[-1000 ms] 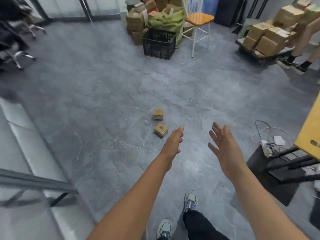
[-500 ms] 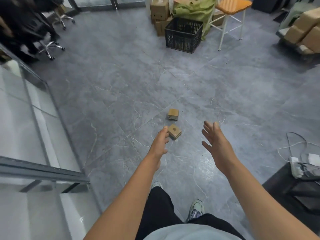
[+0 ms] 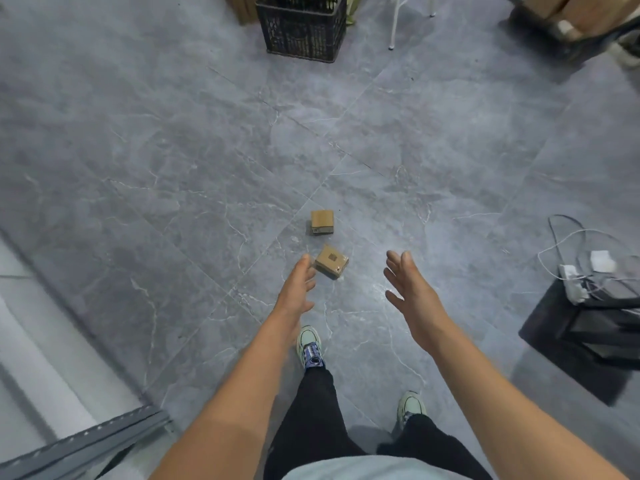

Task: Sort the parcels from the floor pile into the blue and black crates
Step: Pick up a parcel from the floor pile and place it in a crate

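Note:
Two small cardboard parcels lie on the grey floor: the near parcel [image 3: 331, 261] sits turned at an angle, the far parcel [image 3: 322, 222] just beyond it. My left hand [image 3: 296, 291] reaches out with straight fingers, its tips just left of the near parcel and holding nothing. My right hand [image 3: 410, 289] hangs empty to the right of that parcel, fingers spread, palm facing left. The black crate [image 3: 302, 27] stands at the top of the view, far from both hands. No blue crate is in view.
White chair legs [image 3: 393, 24] stand right of the black crate, with stacked cardboard boxes [image 3: 568, 12] at the top right. A power strip with cables [image 3: 573, 285] lies on a dark stand at the right. A grey metal rail [image 3: 86, 445] runs along the bottom left.
I have stepped closer and tilted my view down, so the crate has moved up to the top edge. Both empty hands stay stretched toward the near parcel, the left fingertips still beside it.

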Demonstrator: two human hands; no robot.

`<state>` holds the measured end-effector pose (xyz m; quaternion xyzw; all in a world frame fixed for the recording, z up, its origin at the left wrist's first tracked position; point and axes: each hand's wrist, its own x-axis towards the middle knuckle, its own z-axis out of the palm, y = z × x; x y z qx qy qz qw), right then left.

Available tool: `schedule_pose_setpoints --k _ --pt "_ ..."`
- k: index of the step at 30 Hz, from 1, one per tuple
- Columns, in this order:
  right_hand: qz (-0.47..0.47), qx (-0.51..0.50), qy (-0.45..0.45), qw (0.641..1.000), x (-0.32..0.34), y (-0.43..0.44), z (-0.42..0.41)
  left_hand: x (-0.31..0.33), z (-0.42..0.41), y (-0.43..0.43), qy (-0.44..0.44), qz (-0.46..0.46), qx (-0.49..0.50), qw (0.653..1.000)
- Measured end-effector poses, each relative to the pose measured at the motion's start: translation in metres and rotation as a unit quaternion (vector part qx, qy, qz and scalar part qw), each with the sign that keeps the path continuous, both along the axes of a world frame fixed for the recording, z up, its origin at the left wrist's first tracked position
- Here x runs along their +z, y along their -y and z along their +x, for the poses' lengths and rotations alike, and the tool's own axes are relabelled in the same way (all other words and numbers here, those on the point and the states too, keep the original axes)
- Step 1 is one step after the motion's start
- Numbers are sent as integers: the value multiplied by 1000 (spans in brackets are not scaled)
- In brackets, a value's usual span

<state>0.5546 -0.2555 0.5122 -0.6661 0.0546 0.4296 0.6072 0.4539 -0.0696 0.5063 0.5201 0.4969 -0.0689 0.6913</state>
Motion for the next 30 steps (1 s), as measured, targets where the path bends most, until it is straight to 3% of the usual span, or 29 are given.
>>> schedule_pose_setpoints --k 7,17,25,30 --pt "-16 -70 -27 997 -20 -73 26 -23 53 -84 -37 -2 -76 996" --pt "-31 -104 -103 989 -99 -109 93 -80 133 -118 -101 -7 -138 985" --pt "-72 -119 -192 972 -216 -128 139 -187 192 -139 -173 1 -163 971" --pt "-96 -145 -232 957 -314 -142 156 -291 221 -147 -205 -15 -200 958"
